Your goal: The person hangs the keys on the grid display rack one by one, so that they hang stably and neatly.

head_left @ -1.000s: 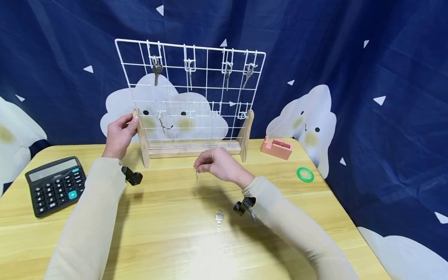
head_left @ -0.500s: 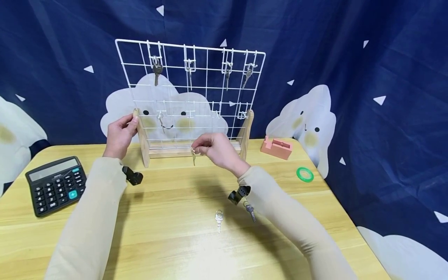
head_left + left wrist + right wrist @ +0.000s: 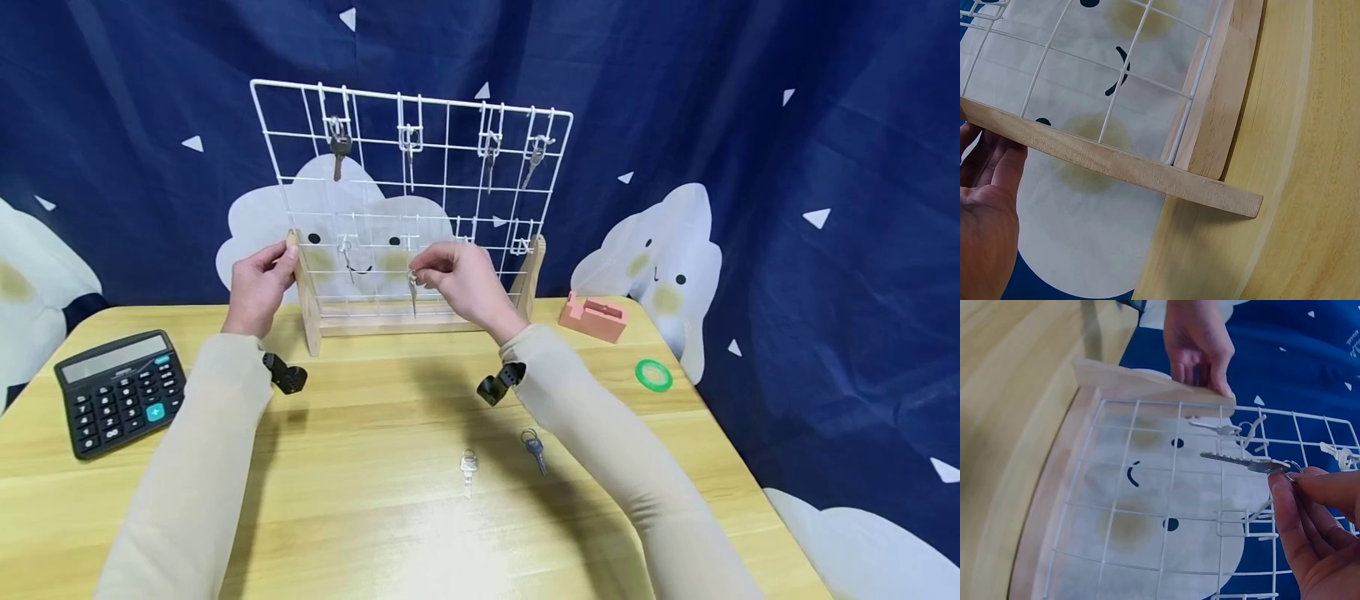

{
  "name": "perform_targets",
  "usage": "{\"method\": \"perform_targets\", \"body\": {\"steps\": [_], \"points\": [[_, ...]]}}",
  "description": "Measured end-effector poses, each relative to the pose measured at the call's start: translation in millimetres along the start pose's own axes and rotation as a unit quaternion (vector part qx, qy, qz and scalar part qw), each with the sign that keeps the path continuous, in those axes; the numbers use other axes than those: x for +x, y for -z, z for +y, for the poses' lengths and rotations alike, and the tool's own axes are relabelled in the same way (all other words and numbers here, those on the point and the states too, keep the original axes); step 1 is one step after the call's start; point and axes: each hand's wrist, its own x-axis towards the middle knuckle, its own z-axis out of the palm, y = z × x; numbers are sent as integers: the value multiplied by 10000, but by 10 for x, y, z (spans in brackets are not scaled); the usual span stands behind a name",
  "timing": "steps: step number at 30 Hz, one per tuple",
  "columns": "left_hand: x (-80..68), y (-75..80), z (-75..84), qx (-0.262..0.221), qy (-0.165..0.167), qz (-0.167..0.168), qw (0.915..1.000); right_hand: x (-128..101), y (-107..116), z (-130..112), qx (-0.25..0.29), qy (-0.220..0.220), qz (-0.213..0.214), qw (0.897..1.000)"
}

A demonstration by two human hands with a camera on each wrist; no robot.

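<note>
My right hand [image 3: 468, 283] pinches a small metal key [image 3: 1263, 465] by its ring, in front of the lower part of a white wire grid rack [image 3: 447, 158]. In the right wrist view the key's blade points away from the fingertips, close to a white hook [image 3: 1257, 515]. My left hand [image 3: 258, 287] grips the top of the rack's left wooden upright [image 3: 306, 300], thumb in front. Its fingers pass behind the wood in the left wrist view. Another key [image 3: 347, 262] hangs from a lower hook at the left. Several keys, one dark [image 3: 341, 146], hang along the upper row.
Two ringed keys, one silver [image 3: 468, 473] and one darker [image 3: 535, 450], lie on the wooden table [image 3: 360, 500]. A black calculator [image 3: 120, 392] lies at the left. To the right are a pink tape dispenser [image 3: 592, 318] and a green tape roll [image 3: 654, 375].
My right hand has risen from above the table to the rack's lower grid, carrying the key. Its wrist no longer covers the darker table key. The left hand stays on the upright.
</note>
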Motion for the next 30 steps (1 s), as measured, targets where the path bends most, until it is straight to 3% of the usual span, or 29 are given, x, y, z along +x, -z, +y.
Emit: {"method": "perform_targets", "body": {"steps": [16, 24, 30], "points": [[19, 33, -3, 75, -82, 25, 9999, 240, -61, 5, -39, 258, 645, 9976], [7, 27, -30, -610, -30, -14, 9981, 299, -125, 95, -77, 141, 801, 9967], [8, 10, -21, -414, -109, -7, 9991, 314, -155, 171, -450, 261, 943, 9942]]}}
